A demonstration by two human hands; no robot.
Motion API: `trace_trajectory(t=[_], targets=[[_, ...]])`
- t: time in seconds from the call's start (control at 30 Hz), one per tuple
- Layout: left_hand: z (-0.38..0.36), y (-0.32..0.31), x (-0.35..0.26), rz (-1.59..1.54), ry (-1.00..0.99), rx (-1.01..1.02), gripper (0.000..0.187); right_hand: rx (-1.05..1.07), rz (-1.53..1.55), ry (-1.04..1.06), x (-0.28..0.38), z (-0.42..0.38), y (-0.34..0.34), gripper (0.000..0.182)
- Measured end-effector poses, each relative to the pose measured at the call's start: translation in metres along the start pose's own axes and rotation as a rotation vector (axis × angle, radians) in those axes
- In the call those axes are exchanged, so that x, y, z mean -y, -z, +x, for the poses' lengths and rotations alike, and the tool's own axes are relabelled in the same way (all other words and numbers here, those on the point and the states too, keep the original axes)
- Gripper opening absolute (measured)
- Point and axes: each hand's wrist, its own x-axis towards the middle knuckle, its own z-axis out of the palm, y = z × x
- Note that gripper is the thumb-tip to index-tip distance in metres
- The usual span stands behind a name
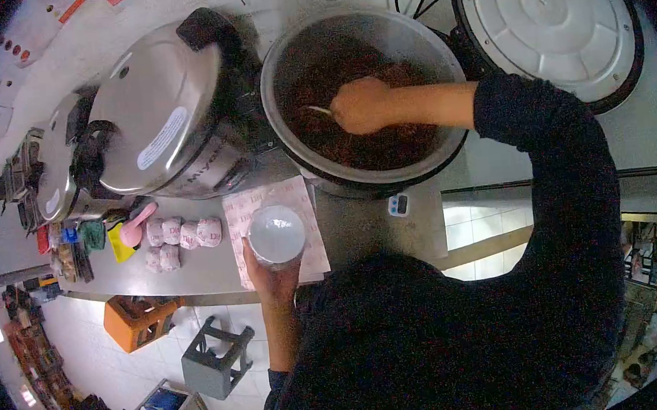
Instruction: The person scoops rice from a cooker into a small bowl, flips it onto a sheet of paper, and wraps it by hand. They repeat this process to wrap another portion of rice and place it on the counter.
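Note:
My right hand (362, 104) reaches into a large open cooker pot (282, 55) filled with dark reddish-brown food (370, 147). It grips a spoon or scoop handle (319, 110) that dips into the food. My left hand (271, 278) holds a white round cup (276, 235) upright from below, just over the counter's near edge. The cup sits above a sheet of patterned paper (296, 196) lying on the counter. The cup looks empty inside.
The pot's white lid (548, 18) stands open at the back right. A closed silver cooker (158, 115) stands to the left, with several wrapped white bundles (181, 235) and a pink scoop (137, 226) before it. Orange (138, 320) and grey stools (217, 358) stand below.

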Motion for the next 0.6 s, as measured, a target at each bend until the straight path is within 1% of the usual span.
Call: trace_trajectory(t=[0.07, 0.13, 0.2, 0.3, 0.37, 0.4, 0.47, 0.5, 0.53, 0.6], targets=[[-0.001, -0.009, 0.001, 0.001, -0.018, 0.05, 0.059, 0.051, 0.02, 0.0, 0.002, 0.005, -0.001, 0.032], [-0.005, -0.02, 0.002, 0.252, -0.137, 0.071, 0.063, 0.071, 0.078, 0.012, 0.002, 0.009, -0.003, 0.034], [-0.004, -0.029, -0.003, 0.324, -0.186, 0.107, 0.066, 0.06, 0.18, 0.032, -0.005, 0.011, -0.007, 0.036], [0.001, -0.038, -0.021, 0.172, -0.146, 0.187, 0.071, 0.069, 0.089, 0.198, -0.016, 0.02, -0.025, 0.036], [0.001, -0.048, -0.029, 0.073, -0.106, 0.238, 0.074, 0.003, 0.153, 0.264, -0.024, 0.013, -0.027, 0.035], [0.001, -0.07, -0.029, 0.077, -0.192, 0.192, 0.073, -0.031, 0.183, 0.294, -0.028, 0.007, -0.026, 0.035], [0.003, -0.102, -0.032, 0.324, -0.354, 0.091, 0.07, -0.166, 0.068, 0.424, -0.044, 0.007, -0.036, 0.034], [0.01, -0.112, -0.037, 0.288, -0.339, 0.104, 0.068, -0.233, 0.006, 0.491, -0.05, 0.005, -0.038, 0.033], [0.017, -0.122, -0.042, 0.252, -0.323, 0.117, 0.066, -0.259, 0.068, 0.48, -0.052, -0.006, -0.028, 0.032], [0.028, -0.15, -0.041, 0.358, -0.413, 0.182, 0.069, -0.311, 0.193, 0.464, -0.055, -0.036, -0.003, 0.03]])
